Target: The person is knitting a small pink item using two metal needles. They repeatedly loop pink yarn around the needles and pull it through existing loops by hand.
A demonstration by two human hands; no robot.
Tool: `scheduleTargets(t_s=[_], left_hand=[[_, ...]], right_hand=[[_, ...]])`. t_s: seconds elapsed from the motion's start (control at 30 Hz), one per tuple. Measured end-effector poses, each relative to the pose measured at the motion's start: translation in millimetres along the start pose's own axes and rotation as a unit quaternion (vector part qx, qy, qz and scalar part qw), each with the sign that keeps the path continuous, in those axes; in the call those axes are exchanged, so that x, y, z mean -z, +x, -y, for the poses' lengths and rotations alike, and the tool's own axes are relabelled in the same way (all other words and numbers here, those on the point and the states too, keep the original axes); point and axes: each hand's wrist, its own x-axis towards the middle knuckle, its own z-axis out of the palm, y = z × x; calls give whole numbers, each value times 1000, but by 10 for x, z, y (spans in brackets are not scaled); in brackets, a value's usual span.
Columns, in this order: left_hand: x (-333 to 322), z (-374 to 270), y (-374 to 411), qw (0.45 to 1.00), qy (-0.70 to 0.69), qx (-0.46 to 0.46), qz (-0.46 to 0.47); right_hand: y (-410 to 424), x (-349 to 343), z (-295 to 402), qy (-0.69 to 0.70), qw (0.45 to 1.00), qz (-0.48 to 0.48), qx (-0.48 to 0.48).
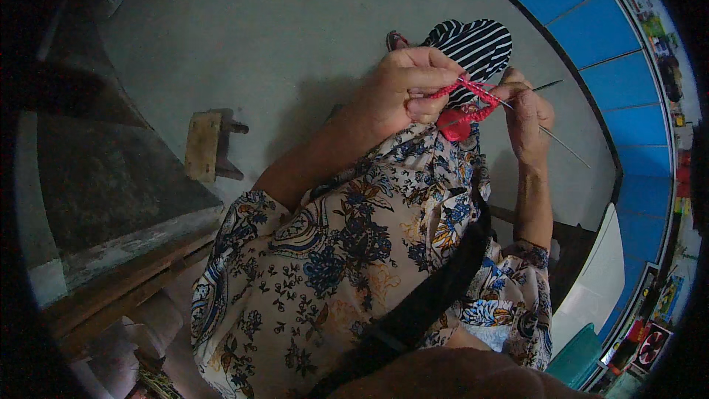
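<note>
My left hand (415, 83) pinches one end of a strip of red knitting (482, 101) near a needle tip. My right hand (523, 108) grips thin metal knitting needles (565, 147), whose ends stick out to the right past the fingers. The red stitches form a narrow loop between the two hands. Just below it, a ball of red yarn (455, 126) rests on my lap against the floral clothing. Behind the hands is black-and-white striped fabric (471, 44). The fingers of the right hand partly hide how the needles cross.
A small wooden stool (203, 147) stands on the grey floor at the left. Blue tiles (620, 61) curve along the right, with packaged goods beyond them. At lower right are a white panel (592, 277) and a green plastic container (576, 357). A wooden ledge lies lower left.
</note>
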Motion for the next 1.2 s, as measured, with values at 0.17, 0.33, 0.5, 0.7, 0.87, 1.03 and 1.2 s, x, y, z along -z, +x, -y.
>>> scheduleTargets(t_s=[0.17, 0.33, 0.5, 0.7, 0.87, 1.03, 1.2], left_hand=[[-80, -29, -2, 990, 108, -28, -83], [-8, -7, 46, 983, 110, -33, -142], [18, -20, 54, 987, 102, -23, -124], [-132, 35, 44, 983, 94, -17, -156], [-75, 67, 31, 983, 116, 11, -140], [-71, 115, 23, 986, 112, 30, -120], [-23, 19, 20, 969, 162, -36, -184]], right_hand=[[10, -61, 180, -93, 995, -13, -12], [40, -200, 268, -308, 945, -5, 112], [66, -270, 297, -330, 936, -38, 120], [148, -339, 162, -443, 873, -62, 194], [312, -314, -41, -249, 954, 20, 165], [307, -297, -211, -150, 980, 133, 17], [194, -245, -120, -204, 977, -13, 54]])
